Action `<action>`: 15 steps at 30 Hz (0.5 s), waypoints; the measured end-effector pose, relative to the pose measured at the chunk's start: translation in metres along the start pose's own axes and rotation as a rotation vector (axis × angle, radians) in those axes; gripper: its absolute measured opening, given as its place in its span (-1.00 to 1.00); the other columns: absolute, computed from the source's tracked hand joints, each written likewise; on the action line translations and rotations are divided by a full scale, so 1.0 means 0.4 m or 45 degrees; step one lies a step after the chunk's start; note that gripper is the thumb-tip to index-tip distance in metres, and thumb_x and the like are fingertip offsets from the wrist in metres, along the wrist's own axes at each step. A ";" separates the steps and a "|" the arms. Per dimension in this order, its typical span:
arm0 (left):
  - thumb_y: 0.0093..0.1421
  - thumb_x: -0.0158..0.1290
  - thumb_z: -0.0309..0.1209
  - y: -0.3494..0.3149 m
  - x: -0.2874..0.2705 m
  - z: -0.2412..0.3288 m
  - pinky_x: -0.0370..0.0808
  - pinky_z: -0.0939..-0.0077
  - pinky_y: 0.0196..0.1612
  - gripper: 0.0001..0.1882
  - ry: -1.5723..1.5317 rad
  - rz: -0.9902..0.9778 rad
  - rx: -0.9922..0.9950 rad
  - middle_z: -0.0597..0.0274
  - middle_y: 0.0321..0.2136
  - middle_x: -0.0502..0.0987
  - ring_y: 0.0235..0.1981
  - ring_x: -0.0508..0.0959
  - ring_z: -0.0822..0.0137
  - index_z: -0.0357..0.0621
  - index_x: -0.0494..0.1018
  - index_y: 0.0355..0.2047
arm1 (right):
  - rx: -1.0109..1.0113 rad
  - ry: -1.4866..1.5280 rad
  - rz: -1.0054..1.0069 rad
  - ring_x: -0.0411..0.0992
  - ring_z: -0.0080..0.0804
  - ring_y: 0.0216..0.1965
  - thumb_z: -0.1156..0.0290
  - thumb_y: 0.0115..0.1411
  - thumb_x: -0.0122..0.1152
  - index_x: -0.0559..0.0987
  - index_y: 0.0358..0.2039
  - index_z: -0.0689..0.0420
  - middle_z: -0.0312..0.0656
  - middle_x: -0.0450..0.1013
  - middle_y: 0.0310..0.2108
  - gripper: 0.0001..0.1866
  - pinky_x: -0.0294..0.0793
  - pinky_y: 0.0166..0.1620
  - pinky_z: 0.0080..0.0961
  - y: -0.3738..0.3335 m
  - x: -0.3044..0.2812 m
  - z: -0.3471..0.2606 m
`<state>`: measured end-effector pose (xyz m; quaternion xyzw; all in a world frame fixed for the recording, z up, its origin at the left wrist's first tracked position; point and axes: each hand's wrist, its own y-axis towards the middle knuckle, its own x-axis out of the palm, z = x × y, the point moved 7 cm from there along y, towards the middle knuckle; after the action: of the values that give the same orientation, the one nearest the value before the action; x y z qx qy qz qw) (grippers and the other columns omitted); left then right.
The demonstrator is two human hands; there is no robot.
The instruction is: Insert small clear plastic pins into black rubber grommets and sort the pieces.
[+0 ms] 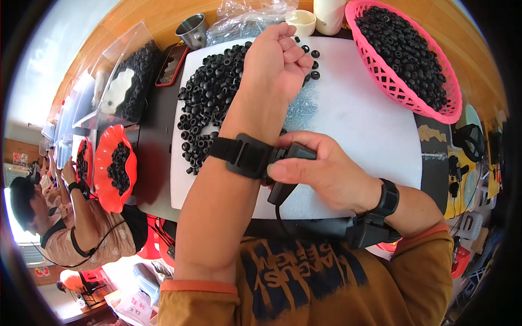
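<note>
My left hand (283, 62) is raised over the white foam sheet (375, 146), its fingers curled in with nothing visible in them. Around my left wrist runs a black strap (247, 156) carrying a small black device (296, 157) with a cable. My right hand (331, 171) grips this device between thumb and fingers. A similar black strap (389, 196) with a black box (367, 231) is on my right wrist. Beneath and beside my left forearm lie many small black rubber-like caps (209, 92); a few more (315, 64) sit apart near my fingers.
Pale blue beads (304, 108) lie on the foam. A pink basket (391, 87) of black pieces stands far right. At left are a red scalloped dish (100, 168), a clear bin (144, 41), a phone (172, 65) and a metal cup (193, 31). Another person (98, 233) works at left.
</note>
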<state>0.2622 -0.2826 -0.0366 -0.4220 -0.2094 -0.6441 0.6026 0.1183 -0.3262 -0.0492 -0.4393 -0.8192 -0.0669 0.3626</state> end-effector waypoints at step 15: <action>0.03 -0.01 -0.41 -0.141 0.091 -0.088 0.39 0.41 -0.44 -0.95 3.071 -0.841 1.695 0.31 -0.60 0.49 -0.57 0.53 0.24 -0.07 0.41 -0.47 | 0.104 0.045 0.069 0.48 -0.52 -0.29 0.36 0.13 0.24 0.48 -0.15 0.28 -0.21 0.50 -0.29 -0.67 0.48 -0.18 -0.54 0.000 -0.017 0.022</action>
<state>0.2011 -0.3214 -0.0136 0.8052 0.0786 -0.4954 0.3164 0.1158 -0.3271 -0.0603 -0.4449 -0.8024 -0.0313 0.3965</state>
